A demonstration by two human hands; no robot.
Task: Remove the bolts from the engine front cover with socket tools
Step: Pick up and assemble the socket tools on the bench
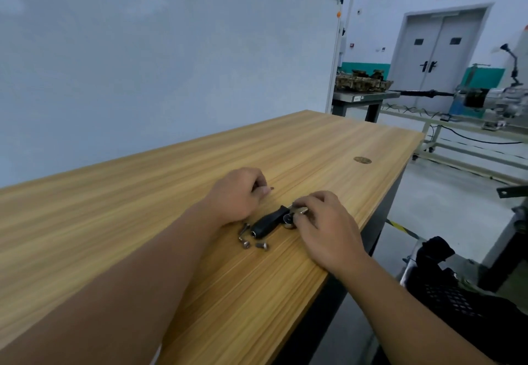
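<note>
A black chair (445,287) sits at four o'clock, just off the edge of the wooden table (143,222). On the table near its right edge lie three loose bolts (250,239), short and grey with round heads, clustered at the butt of a black-handled socket tool (267,223). The tool lies flat, its handle pointing to seven o'clock and its metal end hidden under the right hand (323,222). That hand's fingers curl over the metal end and a small silver piece. The left hand (237,193), at eleven o'clock from the tool, is curled and pinches a small bolt (271,188) whose tip pokes out. A whiteboard (171,64) stands behind the table. Far off at one o'clock, an engine part (363,80) rests on a grey bench (365,96) near a double door (440,53).
</note>
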